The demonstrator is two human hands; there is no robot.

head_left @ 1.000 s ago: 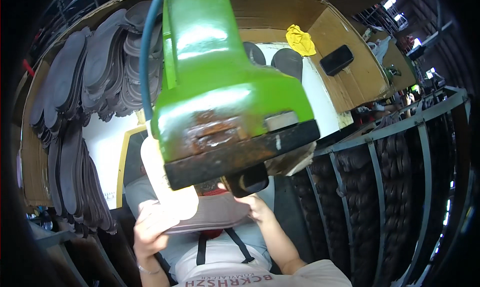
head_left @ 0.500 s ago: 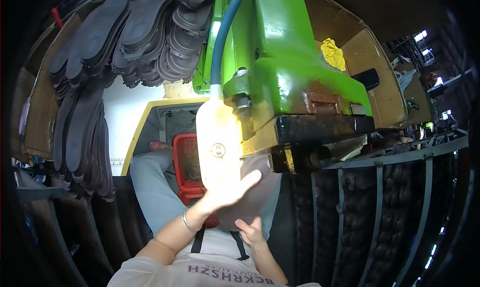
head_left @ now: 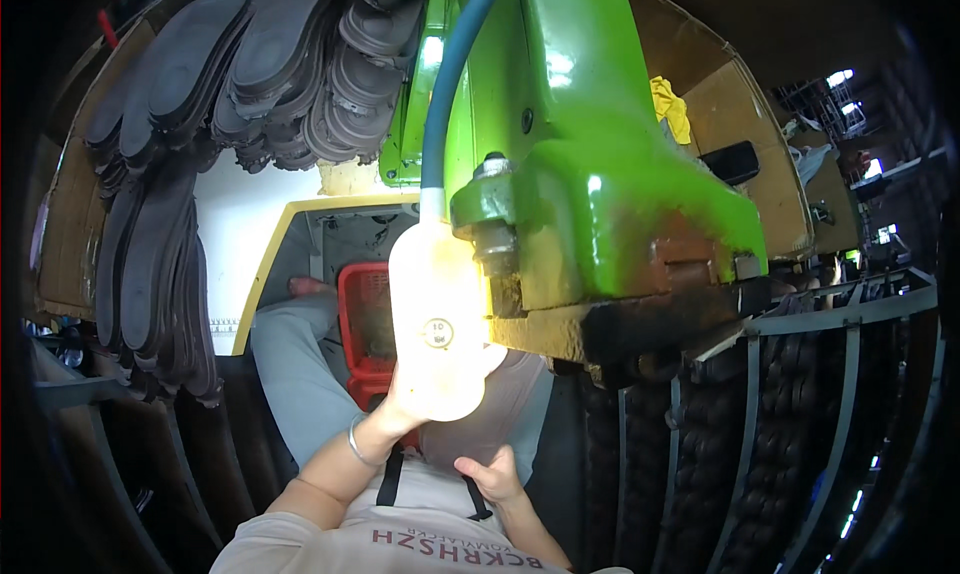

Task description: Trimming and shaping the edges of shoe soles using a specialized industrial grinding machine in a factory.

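The left hand (head_left: 403, 398) is reached forward, mostly behind a glowing white lamp (head_left: 437, 284) that stands between it and the camera; only the heel of the hand and a bit of the fingers show past the lamp's edge. A dark brown shoe sole (head_left: 502, 404) lies just to the right of that hand and runs back toward the right hand (head_left: 497, 477). The right hand is half open — thumb stretched out to the left along the sole's near end, fingers loosely curled. With the glare and the overlap, I cannot tell whether either hand has a real grip on the sole. A bracelet (head_left: 355, 444) circles the left wrist.

Ahead of the left hand, a blue cable (head_left: 453, 84) rises from the lamp, and ahead and to the right is a green machine (head_left: 600, 194). A red basket (head_left: 349, 314) sits beyond the left hand, slightly leftward; farther off that way lie stacked grey soles (head_left: 265, 54). A yellow cloth (head_left: 670, 109) is well beyond the right hand — and a metal rack (head_left: 810, 318) stands off to its right.
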